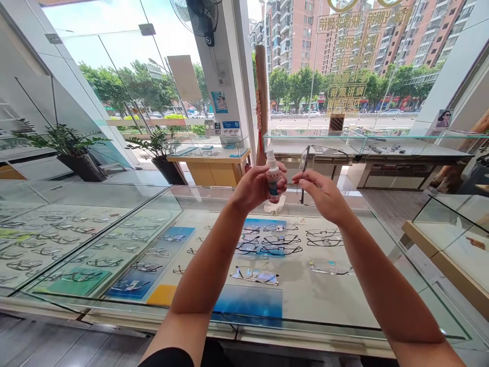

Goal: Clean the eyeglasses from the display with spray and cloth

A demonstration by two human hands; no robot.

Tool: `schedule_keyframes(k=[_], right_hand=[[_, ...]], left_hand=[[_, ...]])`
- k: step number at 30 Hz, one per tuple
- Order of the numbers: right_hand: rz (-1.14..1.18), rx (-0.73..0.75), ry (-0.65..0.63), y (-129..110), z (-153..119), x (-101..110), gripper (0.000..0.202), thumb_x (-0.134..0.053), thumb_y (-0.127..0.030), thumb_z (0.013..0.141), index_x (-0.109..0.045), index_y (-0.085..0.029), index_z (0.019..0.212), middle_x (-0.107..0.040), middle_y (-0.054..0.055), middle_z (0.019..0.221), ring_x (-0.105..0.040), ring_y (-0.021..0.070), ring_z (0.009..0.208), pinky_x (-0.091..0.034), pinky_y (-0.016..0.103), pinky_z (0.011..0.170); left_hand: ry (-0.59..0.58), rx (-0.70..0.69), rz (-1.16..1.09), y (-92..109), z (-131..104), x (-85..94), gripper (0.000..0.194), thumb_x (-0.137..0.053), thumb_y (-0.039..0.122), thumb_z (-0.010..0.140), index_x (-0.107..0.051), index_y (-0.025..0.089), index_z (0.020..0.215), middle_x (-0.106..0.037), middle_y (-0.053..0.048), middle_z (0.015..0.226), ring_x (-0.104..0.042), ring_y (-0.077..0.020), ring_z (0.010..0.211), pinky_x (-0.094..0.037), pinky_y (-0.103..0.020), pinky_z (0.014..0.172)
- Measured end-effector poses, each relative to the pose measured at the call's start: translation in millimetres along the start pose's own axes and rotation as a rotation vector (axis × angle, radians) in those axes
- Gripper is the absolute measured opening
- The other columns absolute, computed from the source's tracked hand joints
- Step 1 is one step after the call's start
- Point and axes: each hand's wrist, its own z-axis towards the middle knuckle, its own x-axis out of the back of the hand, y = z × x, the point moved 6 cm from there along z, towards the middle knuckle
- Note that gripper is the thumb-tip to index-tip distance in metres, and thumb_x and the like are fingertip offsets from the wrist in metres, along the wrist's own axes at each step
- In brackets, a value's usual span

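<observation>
Upright in my left hand [254, 188] is a small white spray bottle [273, 176] with a blue lower part, fingers wrapped round it. To its right, my right hand [319, 192] pinches a pair of thin dark-framed glasses [304, 159] near the frame. The glasses are turned on their side, with one lens toward the bottle and a temple stretching right above the hand. A gap separates bottle and glasses. Both hands are raised above the glass display case [298, 300], where several pairs of glasses lie. Behind the hands, a small white object [275, 205] is partly hidden.
Another glass case [49, 239] of glasses adjoins on the left. A wood-edged case [443, 250] stands at the right. Further back are display counters [214, 171], a wooden post [261, 92], potted plants [86, 160], a wall fan [198, 18] and large windows onto a street.
</observation>
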Motion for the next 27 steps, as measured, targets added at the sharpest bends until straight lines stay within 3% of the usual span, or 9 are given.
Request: schedule_keyframes(k=[3,6,11,18,27], right_hand=[[0.097,-0.023,-0.049,0.5,2.0,-2.3,0.028,-0.057,-0.044,0.104,-0.077,-0.024,0.106,-0.080,0.006,0.110,-0.071,0.0256,0.111,-0.052,0.047,0.107],[0.154,-0.031,-0.083,1.2,4.1,-4.2,0.027,-0.058,-0.043,0.103,-0.077,-0.025,0.099,-0.078,0.005,0.105,-0.070,0.0247,0.108,-0.053,0.046,0.108],[0.248,-0.064,-0.163,6.6,5.2,-16.0,0.029,-0.057,-0.044,0.102,-0.078,-0.024,0.097,-0.077,0.006,0.102,-0.069,0.0235,0.105,-0.054,0.046,0.107],[0.305,-0.081,-0.215,12.1,5.2,-35.1,0.030,-0.057,-0.046,0.102,-0.077,-0.024,0.100,-0.078,0.005,0.102,-0.071,0.0229,0.104,-0.055,0.045,0.107],[0.320,-0.115,-0.213,14.7,4.9,-33.1,0.030,-0.057,-0.046,0.102,-0.078,-0.025,0.100,-0.080,0.005,0.105,-0.071,0.0229,0.105,-0.054,0.044,0.104]], left_hand=[[0.047,0.046,0.019,-5.9,5.1,-4.7,0.076,-0.037,0.097,0.089,-0.049,0.024,0.072,-0.039,-0.001,0.066,-0.045,-0.0155,0.056,-0.033,-0.030,0.044],[0.086,0.105,0.028,-15.6,11.5,-0.6,0.086,-0.018,0.109,0.082,-0.035,0.027,0.062,-0.027,0.002,0.056,-0.033,-0.0143,0.047,-0.027,-0.033,0.040],[0.163,0.114,0.053,-35.8,22.1,8.1,0.080,-0.021,0.104,0.086,-0.033,0.028,0.062,-0.021,0.004,0.049,-0.022,-0.0118,0.042,-0.019,-0.031,0.040],[0.361,0.037,0.221,-50.0,28.1,18.0,0.071,-0.035,0.089,0.097,-0.039,0.025,0.065,-0.035,0.001,0.053,-0.028,-0.0094,0.045,-0.020,-0.030,0.043],[0.387,0.020,0.197,-57.6,31.0,23.8,0.070,-0.044,0.083,0.098,-0.045,0.023,0.063,-0.038,0.000,0.055,-0.034,-0.0100,0.047,-0.024,-0.028,0.045]])
